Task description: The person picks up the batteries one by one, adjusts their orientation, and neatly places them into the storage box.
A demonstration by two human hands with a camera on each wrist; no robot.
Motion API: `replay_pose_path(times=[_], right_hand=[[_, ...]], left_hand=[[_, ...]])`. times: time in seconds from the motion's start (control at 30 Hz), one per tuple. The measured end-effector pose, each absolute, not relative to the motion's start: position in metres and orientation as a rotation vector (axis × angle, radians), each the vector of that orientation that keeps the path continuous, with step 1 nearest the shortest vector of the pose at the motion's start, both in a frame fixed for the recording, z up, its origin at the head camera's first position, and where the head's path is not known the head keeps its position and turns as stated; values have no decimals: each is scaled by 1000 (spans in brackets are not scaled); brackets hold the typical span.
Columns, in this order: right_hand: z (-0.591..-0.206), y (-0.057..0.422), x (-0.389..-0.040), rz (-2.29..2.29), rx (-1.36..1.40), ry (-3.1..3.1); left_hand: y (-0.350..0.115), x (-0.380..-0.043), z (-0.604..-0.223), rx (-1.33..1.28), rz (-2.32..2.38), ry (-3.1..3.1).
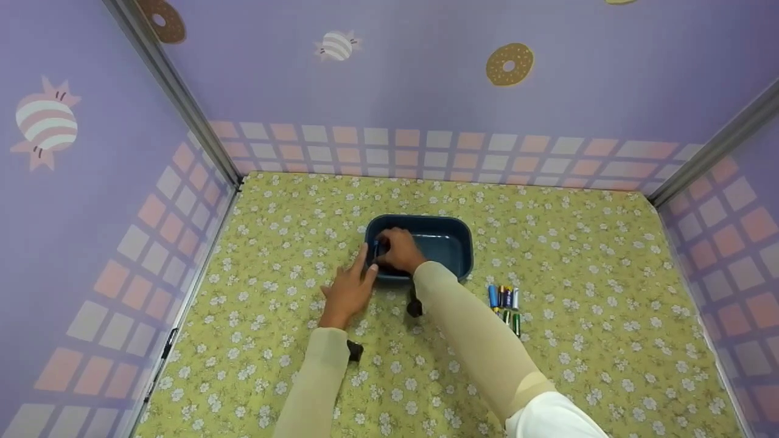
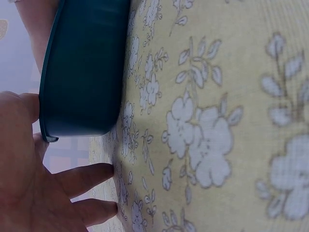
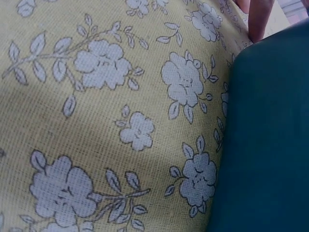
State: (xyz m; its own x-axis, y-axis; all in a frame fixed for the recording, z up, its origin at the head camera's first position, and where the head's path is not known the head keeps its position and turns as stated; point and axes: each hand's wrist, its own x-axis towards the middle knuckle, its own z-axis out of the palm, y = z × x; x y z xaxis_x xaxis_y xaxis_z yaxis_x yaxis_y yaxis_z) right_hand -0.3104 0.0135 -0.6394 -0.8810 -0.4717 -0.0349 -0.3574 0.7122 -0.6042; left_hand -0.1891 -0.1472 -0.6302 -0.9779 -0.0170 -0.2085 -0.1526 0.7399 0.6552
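Note:
A dark blue plastic basin (image 1: 439,243) stands on the flowered cloth. My right hand (image 1: 398,249) reaches down into its left end, and the fingers pinch a small blue battery (image 1: 376,248) near the left wall. Part of that battery is hidden by the fingers. My left hand (image 1: 350,292) is at the basin's front left corner, its fingers extended. In the left wrist view, the left thumb touches the basin rim (image 2: 44,96), while two lower fingers (image 2: 91,180) spread toward the cloth. The right wrist view shows the basin's outer wall (image 3: 265,145), not the right hand's grip.
Right of the basin, several batteries lie in two rough rows, among them a blue battery (image 1: 493,296), a white battery (image 1: 515,298) and a green battery (image 1: 517,325). Purple panels (image 1: 414,91) with metal corner posts enclose the flowered cloth (image 1: 292,243) at the back and sides.

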Motion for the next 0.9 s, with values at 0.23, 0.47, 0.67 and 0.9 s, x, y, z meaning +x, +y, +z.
replay_pose_path(times=[0.23, 0.47, 0.67, 0.9], right_hand=[[-637, 13, -309, -868, -662, 2729], [-635, 13, -307, -853, -662, 2732], [-635, 14, -308, -863, -655, 2719], [-633, 18, -310, -944, -671, 2653]], left_hand=[[-147, -189, -631, -129, 1051, 2759], [-146, -189, -630, -137, 1028, 2761], [-146, -190, -630, -142, 1029, 2751], [-147, -190, -630, -132, 1021, 2755]])
